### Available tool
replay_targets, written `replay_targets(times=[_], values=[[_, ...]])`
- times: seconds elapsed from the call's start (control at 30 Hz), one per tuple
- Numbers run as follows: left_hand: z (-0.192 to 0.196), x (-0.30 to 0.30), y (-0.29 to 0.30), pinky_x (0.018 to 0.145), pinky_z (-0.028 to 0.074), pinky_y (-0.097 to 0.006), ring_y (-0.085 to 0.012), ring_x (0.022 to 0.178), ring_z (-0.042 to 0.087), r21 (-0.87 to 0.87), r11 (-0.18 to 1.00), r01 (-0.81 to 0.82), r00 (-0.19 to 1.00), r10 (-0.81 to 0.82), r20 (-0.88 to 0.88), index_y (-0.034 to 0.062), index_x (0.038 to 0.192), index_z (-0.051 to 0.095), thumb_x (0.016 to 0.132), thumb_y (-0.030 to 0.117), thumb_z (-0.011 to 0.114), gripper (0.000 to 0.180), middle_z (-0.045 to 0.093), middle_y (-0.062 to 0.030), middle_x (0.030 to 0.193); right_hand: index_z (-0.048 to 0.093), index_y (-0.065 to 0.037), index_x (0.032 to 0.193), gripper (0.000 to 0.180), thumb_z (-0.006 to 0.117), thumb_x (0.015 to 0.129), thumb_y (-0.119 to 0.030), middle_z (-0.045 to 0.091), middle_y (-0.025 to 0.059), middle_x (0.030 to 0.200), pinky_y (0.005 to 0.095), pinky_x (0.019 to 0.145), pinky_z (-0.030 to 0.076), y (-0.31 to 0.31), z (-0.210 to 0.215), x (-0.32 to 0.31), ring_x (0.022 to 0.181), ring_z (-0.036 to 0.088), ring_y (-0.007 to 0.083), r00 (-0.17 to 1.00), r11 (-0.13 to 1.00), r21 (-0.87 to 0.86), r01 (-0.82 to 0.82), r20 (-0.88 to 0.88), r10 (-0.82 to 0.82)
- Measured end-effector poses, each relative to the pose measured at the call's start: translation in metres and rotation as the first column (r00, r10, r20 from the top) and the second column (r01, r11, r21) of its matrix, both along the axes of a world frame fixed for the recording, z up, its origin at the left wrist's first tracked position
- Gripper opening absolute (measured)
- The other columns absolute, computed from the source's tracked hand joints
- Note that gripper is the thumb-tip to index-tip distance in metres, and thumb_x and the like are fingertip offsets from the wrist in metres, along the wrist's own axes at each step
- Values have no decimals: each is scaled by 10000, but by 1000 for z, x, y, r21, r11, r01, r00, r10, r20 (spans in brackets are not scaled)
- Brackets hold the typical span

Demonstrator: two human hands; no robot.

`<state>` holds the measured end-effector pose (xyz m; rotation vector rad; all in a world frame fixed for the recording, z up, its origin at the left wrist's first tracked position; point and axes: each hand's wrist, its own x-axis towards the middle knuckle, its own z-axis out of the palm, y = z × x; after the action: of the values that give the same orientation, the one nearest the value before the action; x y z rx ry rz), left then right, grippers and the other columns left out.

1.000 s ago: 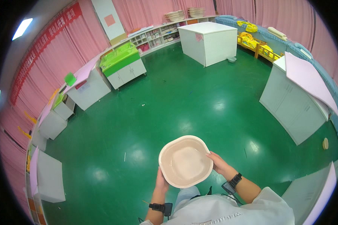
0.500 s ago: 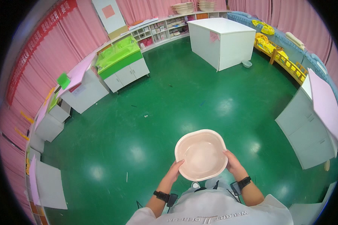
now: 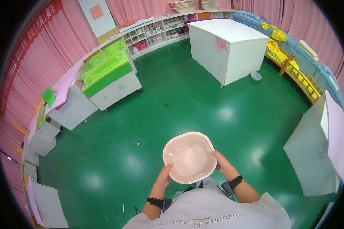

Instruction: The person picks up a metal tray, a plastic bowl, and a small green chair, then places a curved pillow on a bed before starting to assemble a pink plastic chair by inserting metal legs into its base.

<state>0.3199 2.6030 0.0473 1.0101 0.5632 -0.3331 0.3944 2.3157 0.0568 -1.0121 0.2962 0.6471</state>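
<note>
1. The left hand (image 3: 164, 176) and right hand (image 3: 223, 165) are curling partly closed, thumbs gripping opposite sides of a cream basin (image 3: 190, 158).
2. Since half a second ago, the green sink unit (image 3: 106, 63) is appearing lower at upper left, the white tabletop (image 3: 230, 30) larger at upper right; carrying is apparently continuing with the grip unchanged.
3. The basin is sitting between both hands, at lower centre of the frame.

I hold a beige basin (image 3: 191, 158) above the green floor (image 3: 172, 118), my left hand (image 3: 164, 174) gripping the basin's left side and my right hand (image 3: 223, 164) its right. Beyond the basin, leftward, stands a green-topped sink unit (image 3: 112, 89); beyond, slightly rightward, a white boxy unit (image 3: 206, 57).
</note>
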Motion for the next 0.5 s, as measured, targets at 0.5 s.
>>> replay_targets(times=[0.5], values=[[-22, 428, 174, 928, 472, -371, -253, 1084, 573, -69, 967, -244, 966, 249, 75, -22, 1269, 450, 889, 210, 536, 453, 575, -154, 1193, 465, -73, 1286, 463, 575, 888, -284, 601, 42, 1125, 297, 854, 501, 190, -10, 481, 1011, 595, 134, 979, 979, 7, -205, 3, 205]])
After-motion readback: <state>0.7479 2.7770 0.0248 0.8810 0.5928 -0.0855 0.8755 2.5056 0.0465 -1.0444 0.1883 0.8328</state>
